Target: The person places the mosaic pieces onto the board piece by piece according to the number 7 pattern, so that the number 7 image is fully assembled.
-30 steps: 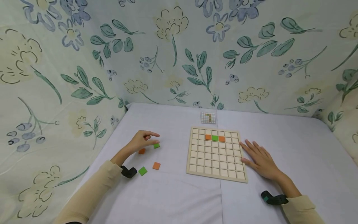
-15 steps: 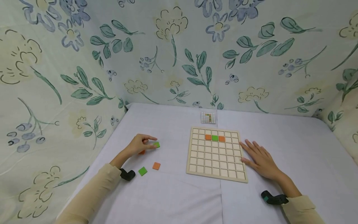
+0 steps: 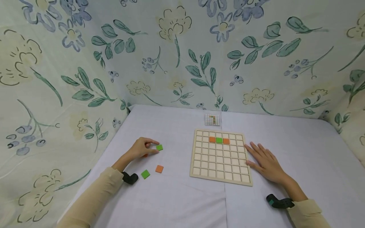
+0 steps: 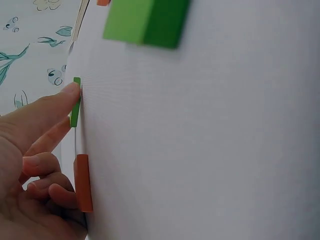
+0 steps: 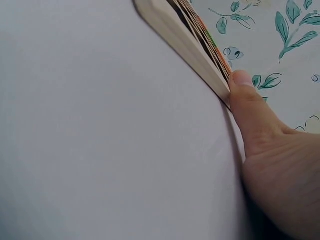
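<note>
At the left of the head view, the left hand pinches a green tile between thumb and index finger. In the left wrist view its thumb lies on that green tile, and the curled lower fingers are beside an orange tile, mostly hidden by the hand in the head view. The right hand is spread at the right edge of the wooden grid board; its thumb touches the board's side. Orange, green and orange tiles sit in a row on the board.
Nearer the front left lie another green tile and an orange tile. Behind the board is a small patterned grid card. A floral cloth hangs at the back of the white-covered table.
The left hand's index finger and thumb have come closer together, now at the green tile's edges, and the hand has shifted slightly toward the front. The right hand has not moved.
</note>
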`<control>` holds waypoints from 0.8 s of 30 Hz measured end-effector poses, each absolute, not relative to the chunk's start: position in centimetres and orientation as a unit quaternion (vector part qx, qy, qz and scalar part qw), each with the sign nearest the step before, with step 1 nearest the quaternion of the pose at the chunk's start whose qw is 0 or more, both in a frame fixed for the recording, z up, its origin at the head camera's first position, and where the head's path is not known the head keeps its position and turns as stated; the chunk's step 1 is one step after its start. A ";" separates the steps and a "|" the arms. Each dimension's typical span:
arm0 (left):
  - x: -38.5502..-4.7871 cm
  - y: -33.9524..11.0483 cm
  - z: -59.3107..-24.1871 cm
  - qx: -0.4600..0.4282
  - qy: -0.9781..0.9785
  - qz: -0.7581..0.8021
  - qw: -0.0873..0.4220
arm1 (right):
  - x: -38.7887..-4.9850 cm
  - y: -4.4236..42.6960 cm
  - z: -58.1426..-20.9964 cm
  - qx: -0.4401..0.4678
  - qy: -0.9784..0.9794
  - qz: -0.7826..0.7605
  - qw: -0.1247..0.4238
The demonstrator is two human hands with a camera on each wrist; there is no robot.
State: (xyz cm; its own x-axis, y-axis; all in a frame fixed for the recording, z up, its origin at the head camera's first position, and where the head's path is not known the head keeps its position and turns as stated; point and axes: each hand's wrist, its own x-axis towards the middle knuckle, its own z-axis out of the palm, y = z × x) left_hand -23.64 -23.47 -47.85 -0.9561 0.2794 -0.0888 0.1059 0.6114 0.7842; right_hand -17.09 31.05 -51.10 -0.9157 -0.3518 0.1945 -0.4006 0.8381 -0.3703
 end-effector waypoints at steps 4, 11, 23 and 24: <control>-23.7 -23.5 -47.9 0.114 0.893 0.424 0.096 | -17.1 31.1 -51.1 0.196 -0.958 0.203 0.062; -23.6 -23.6 -48.1 0.115 0.891 0.429 0.096 | -17.1 31.1 -51.3 0.195 -0.958 0.203 0.062; -23.8 -23.6 -48.3 0.119 0.887 0.434 0.106 | -17.2 31.1 -51.3 0.196 -0.958 0.200 0.065; -23.8 -23.6 -48.2 0.119 0.886 0.434 0.108 | -17.2 31.1 -51.3 0.196 -0.958 0.201 0.065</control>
State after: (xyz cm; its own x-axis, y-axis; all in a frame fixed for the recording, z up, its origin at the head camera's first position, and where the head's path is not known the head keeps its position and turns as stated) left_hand -23.77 -23.57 -48.23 -0.9483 0.3051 -0.0878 0.1177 0.5947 0.7953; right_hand -17.16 31.07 -51.33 -0.9151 -0.3484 0.2031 -0.4006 0.8429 -0.3591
